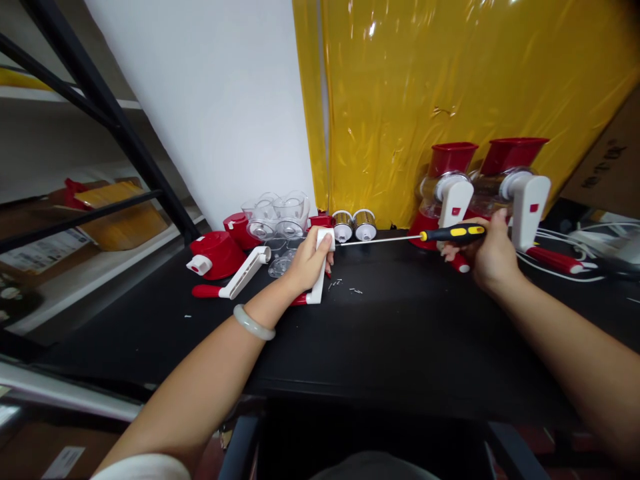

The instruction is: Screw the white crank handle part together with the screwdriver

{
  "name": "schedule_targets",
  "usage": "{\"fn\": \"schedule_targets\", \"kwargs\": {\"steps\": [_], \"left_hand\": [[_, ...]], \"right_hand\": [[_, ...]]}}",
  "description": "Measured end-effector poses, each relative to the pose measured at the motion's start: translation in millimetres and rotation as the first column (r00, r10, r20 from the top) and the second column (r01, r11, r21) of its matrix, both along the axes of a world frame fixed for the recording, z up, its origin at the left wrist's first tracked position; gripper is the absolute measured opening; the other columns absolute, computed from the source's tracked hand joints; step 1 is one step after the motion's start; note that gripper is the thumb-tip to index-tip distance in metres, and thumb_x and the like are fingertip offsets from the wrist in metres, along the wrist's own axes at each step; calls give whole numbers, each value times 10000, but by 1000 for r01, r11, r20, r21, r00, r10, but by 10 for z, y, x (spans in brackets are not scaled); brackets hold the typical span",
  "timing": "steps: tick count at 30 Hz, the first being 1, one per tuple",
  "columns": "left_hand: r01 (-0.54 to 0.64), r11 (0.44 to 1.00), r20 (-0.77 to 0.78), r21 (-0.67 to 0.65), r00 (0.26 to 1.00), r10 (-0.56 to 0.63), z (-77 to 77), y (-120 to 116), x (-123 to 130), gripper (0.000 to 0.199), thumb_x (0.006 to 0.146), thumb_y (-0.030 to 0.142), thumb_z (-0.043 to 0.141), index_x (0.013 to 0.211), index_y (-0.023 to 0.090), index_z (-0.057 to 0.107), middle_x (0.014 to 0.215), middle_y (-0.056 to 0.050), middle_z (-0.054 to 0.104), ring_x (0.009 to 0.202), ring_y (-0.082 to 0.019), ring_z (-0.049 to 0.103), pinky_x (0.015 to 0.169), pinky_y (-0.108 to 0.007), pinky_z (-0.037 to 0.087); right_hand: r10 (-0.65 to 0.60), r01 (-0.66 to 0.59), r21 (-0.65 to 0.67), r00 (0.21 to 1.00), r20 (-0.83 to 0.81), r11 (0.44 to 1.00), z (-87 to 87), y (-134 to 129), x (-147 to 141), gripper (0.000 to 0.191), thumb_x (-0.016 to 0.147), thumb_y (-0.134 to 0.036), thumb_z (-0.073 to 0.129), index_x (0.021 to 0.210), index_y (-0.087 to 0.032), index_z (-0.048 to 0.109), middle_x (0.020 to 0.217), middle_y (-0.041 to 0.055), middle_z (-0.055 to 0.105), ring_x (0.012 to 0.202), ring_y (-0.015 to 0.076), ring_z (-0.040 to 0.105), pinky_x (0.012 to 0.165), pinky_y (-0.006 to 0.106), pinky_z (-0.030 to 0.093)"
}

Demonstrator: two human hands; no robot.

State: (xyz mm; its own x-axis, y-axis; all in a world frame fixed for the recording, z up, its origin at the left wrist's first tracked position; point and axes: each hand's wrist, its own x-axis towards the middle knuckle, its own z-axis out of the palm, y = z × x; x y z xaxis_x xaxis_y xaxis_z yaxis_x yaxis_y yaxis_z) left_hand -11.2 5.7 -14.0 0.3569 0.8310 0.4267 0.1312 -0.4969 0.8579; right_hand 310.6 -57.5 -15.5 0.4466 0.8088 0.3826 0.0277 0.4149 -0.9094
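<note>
My left hand (311, 261) is closed around a white crank handle (317, 288) with a red grip, held just above the black tabletop. In my right hand (487, 250) is a screwdriver (453, 233) with a black and yellow handle. Its long shaft points left, and the tip is at the white end of the crank handle; whether it sits in a screw I cannot tell. Small screws (345, 287) lie scattered just right of my left hand. A second crank handle (246, 273) rests on the table further left, beside a red grater base (217, 255).
Clear plastic housings (277, 215) and two metal grater drums (364, 225) stand along the back. Two assembled red and white rotary graters (517, 187) are at the right, near white cables (565, 257). A black shelf frame (107, 113) rises at the left.
</note>
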Motion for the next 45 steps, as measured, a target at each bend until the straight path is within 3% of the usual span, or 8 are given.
{"fn": "schedule_targets", "kwargs": {"steps": [5, 10, 16, 27, 32, 34, 39, 45], "left_hand": [[20, 1000, 6, -9, 1000, -20, -4, 15, -2, 511, 951, 732, 450, 936, 222, 449, 639, 55, 582, 460, -101, 563, 475, -241, 454], [78, 997, 50, -19, 996, -77, -65, 72, -25, 541, 948, 760, 394, 950, 223, 462, 658, 42, 595, 472, -109, 566, 484, -250, 470], [223, 972, 126, -70, 969, -213, -138, 137, -38, 493, 950, 700, 399, 1057, 225, 478, 669, 44, 603, 478, -122, 563, 489, -266, 480], [144, 989, 73, -42, 987, -141, -76, 80, -42, 467, 973, 661, 394, 1041, 209, 488, 680, 29, 608, 491, -121, 567, 502, -265, 481], [128, 991, 66, -31, 990, -126, -78, 87, -40, 464, 978, 660, 395, 1004, 206, 486, 664, 32, 606, 481, -118, 564, 498, -261, 477], [122, 992, 62, -25, 991, -120, -84, 93, -40, 453, 985, 649, 391, 992, 206, 485, 659, 34, 605, 478, -115, 562, 499, -258, 474], [103, 994, 53, -28, 993, -102, -96, 105, -38, 421, 1003, 614, 380, 1005, 206, 480, 669, 33, 614, 479, -115, 568, 498, -258, 480], [82, 996, 63, -44, 995, -79, -64, 97, -31, 373, 1023, 562, 389, 1125, 209, 456, 652, 49, 610, 453, -116, 563, 472, -256, 474]], "right_hand": [[68, -60, 73, 990, -122, 996, -5, 22, -2, 447, 885, -512, 408, 818, -192, 713, 609, 89, 688, 491, 257, 664, 444, 374, 538], [56, -49, 46, 988, -145, 998, -9, 34, 11, 310, 827, -283, 460, 908, -183, 742, 620, 58, 674, 508, 225, 653, 512, 365, 573], [110, -96, 83, 978, -176, 992, -9, 48, 18, 223, 880, -302, 532, 902, -177, 715, 650, 50, 713, 492, 182, 665, 527, 304, 560], [87, -77, 70, 984, -157, 995, 10, 14, -25, 307, 860, -463, 686, 878, -157, 688, 565, 52, 680, 444, 166, 631, 407, 238, 490], [54, -52, 17, 993, -109, 998, 10, -11, -36, 395, 865, -551, 671, 923, -160, 679, 439, -18, 568, 291, 126, 443, 270, 216, 340], [27, -26, 6, 996, -85, 1000, 17, -14, -45, 389, 901, -539, 612, 903, -156, 677, 419, -16, 554, 268, 124, 405, 256, 224, 325], [60, -60, 0, 987, -151, 998, 50, -27, -64, 386, 959, -427, 389, 844, -179, 661, 480, 48, 624, 332, 168, 509, 288, 248, 374], [95, -95, 12, 986, -139, 995, 47, -41, -55, 248, 855, -340, 426, 852, -212, 639, 540, 58, 664, 397, 179, 554, 331, 238, 388]]}}
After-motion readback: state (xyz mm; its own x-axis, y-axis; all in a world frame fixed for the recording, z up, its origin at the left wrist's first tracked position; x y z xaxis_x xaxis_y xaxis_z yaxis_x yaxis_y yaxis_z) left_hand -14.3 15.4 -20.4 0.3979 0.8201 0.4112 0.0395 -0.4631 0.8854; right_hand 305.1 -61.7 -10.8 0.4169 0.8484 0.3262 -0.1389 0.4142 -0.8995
